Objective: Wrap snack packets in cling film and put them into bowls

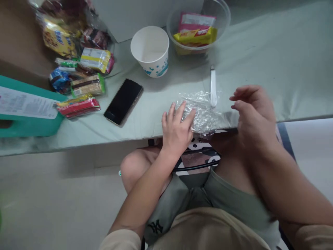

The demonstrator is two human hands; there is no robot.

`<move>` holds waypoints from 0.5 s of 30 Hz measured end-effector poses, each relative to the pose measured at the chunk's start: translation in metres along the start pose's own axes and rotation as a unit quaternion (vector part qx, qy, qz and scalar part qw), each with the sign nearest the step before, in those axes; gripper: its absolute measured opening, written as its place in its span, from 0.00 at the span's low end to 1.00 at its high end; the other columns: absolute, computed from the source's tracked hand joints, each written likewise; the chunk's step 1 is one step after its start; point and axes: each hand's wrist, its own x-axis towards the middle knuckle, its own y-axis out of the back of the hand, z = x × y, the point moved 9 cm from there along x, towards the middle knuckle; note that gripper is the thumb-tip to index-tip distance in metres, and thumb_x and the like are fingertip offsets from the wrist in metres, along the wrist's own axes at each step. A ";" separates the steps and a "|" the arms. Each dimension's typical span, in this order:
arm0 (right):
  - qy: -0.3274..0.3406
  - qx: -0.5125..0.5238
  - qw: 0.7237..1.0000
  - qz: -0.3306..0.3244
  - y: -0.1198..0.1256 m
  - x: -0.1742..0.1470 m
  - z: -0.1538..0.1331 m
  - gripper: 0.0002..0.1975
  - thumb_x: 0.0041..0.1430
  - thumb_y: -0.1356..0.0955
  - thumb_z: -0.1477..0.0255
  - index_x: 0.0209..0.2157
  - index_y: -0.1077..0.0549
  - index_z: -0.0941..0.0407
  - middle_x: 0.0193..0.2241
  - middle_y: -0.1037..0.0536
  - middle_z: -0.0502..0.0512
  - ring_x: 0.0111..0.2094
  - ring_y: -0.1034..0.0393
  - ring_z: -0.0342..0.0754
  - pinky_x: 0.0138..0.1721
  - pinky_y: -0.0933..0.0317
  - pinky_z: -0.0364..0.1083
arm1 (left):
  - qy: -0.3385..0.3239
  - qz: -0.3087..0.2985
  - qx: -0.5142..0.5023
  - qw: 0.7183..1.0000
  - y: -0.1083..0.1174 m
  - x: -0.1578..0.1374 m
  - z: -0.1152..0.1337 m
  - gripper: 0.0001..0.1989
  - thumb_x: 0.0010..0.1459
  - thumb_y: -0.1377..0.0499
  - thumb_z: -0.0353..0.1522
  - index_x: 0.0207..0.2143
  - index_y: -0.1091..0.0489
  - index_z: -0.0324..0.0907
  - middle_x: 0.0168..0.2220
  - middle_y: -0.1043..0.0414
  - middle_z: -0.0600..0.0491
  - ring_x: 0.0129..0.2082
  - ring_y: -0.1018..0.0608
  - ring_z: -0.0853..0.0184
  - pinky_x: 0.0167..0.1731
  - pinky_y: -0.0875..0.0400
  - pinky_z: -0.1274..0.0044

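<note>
A crumpled clear plastic bag or film (204, 114) lies at the near edge of the cloth-covered table (293, 59). My left hand (177, 128) rests on its left side with the fingers spread, holding nothing. To the right of the plastic, my right hand (255, 118) is raised with loosely bent fingers; a small gap shows between thumb and forefinger, and nothing is visible in it. A white utility knife (213, 86) lies just behind the plastic, between the two hands.
Behind are a paper bucket (153, 66) and a clear round tub (223, 21) holding snack packets (197, 33). A phone (123, 101) lies left of my left hand. Several wrapped snacks (88, 85) and a teal container (28, 121) occupy the far left.
</note>
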 end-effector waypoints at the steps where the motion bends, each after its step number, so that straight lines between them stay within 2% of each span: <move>1: -0.007 0.006 1.000 -0.001 -0.003 0.002 0.003 0.14 0.59 0.33 0.72 0.48 0.28 0.50 0.43 0.25 0.52 0.47 0.28 0.49 0.55 0.34 0.54 | -0.016 -0.006 -0.002 1.000 -0.001 0.002 0.007 0.27 0.62 0.45 0.24 0.62 0.30 0.49 0.71 0.39 0.46 0.73 0.41 0.47 0.66 0.41 0.47; 4: 0.000 -0.040 0.999 -0.012 -0.011 0.008 -0.002 0.13 0.60 0.33 0.71 0.47 0.29 0.50 0.43 0.25 0.53 0.46 0.28 0.50 0.52 0.33 0.54 | -0.063 -0.006 -0.017 0.998 -0.002 0.005 0.019 0.25 0.62 0.43 0.25 0.59 0.28 0.50 0.71 0.38 0.47 0.72 0.41 0.47 0.66 0.42 0.48; 8: 0.106 -0.184 0.977 0.026 -0.007 0.010 -0.031 0.12 0.60 0.33 0.71 0.46 0.28 0.51 0.46 0.26 0.58 0.51 0.29 0.55 0.54 0.34 0.58 | -0.114 -0.012 -0.050 0.992 -0.005 0.006 0.017 0.21 0.59 0.41 0.26 0.53 0.23 0.51 0.71 0.40 0.49 0.73 0.45 0.43 0.66 0.43 0.47; 10: 0.151 -0.233 0.961 0.017 -0.011 0.009 -0.040 0.10 0.60 0.33 0.71 0.43 0.26 0.52 0.44 0.26 0.59 0.50 0.29 0.56 0.55 0.35 0.59 | -0.133 -0.034 -0.063 0.988 -0.010 0.006 0.012 0.19 0.59 0.40 0.27 0.50 0.21 0.50 0.72 0.42 0.50 0.73 0.47 0.40 0.66 0.44 0.47; 12: 0.173 -0.268 0.947 -0.032 -0.028 0.010 -0.040 0.09 0.60 0.33 0.71 0.43 0.25 0.52 0.46 0.25 0.60 0.51 0.29 0.58 0.56 0.37 0.60 | -0.149 -0.058 -0.072 0.984 -0.015 0.006 0.008 0.18 0.59 0.40 0.27 0.48 0.20 0.50 0.72 0.43 0.50 0.73 0.47 0.39 0.65 0.44 0.46; 15: 0.181 -0.331 0.913 -0.156 -0.069 0.010 -0.031 0.17 0.58 0.33 0.73 0.50 0.24 0.51 0.55 0.25 0.61 0.60 0.35 0.64 0.61 0.44 0.66 | -0.168 -0.075 -0.076 0.980 -0.015 0.005 0.006 0.19 0.57 0.40 0.26 0.49 0.20 0.51 0.71 0.43 0.49 0.71 0.45 0.39 0.66 0.45 0.46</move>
